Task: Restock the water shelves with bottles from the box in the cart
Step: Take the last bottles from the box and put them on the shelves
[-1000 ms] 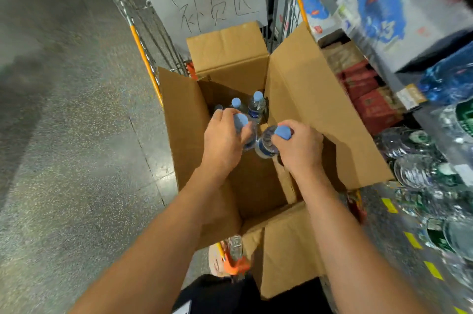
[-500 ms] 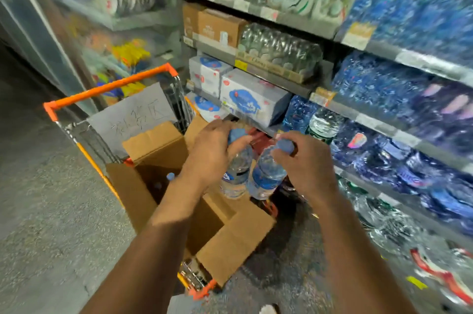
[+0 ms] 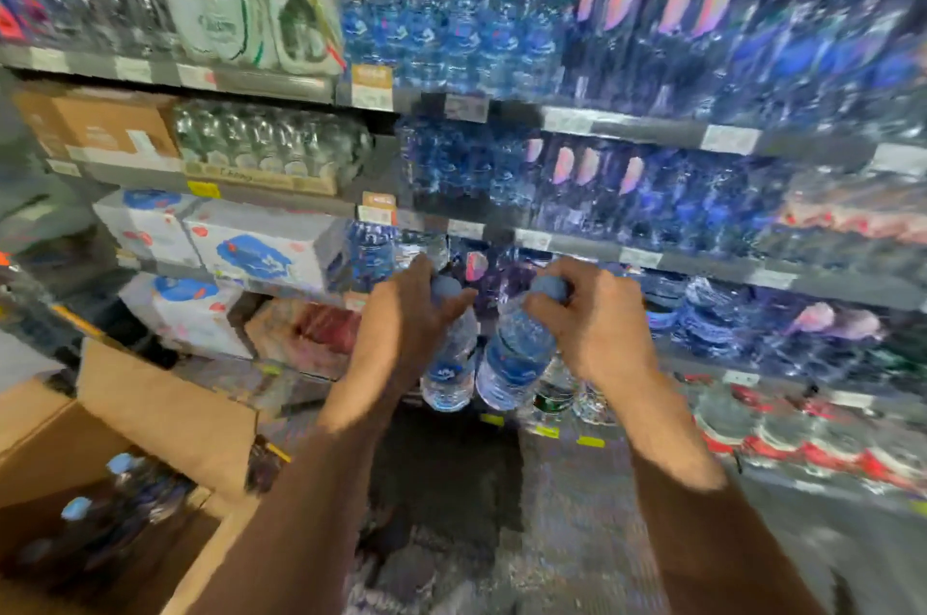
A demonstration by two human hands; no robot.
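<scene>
Both hands are raised in front of the water shelves [image 3: 577,246], each gripping one bottle by its top. The left hand [image 3: 401,318] has its fingers [image 3: 454,303] curled around the neck of the left bottle [image 3: 449,373], so that the pale blue cap [image 3: 444,286] pokes out above the thumb and forefinger while the clear body with its blue label hangs down below the palm. The right hand [image 3: 597,323] does the same with the right bottle [image 3: 514,363] — its fingers [image 3: 544,311] wrap the neck just under the blue cap [image 3: 549,288], and the body slants down and to the left from the grip. The two bottles hang side by side between the hands, their lower ends very close together; whether they touch cannot be told through the motion blur. They are held in the air in front of the lower shelf levels, not resting on any shelf. Behind them the shelves carry rows of blue-tinted bottles, some with pink labels, and white cartons [image 3: 251,248] with blue markings stand on the left. At the lower left the open cardboard box [image 3: 165,419] shows its raised flaps, and inside it more bottles [image 3: 105,509] with pale blue caps stand upright — well apart from both hands.
</scene>
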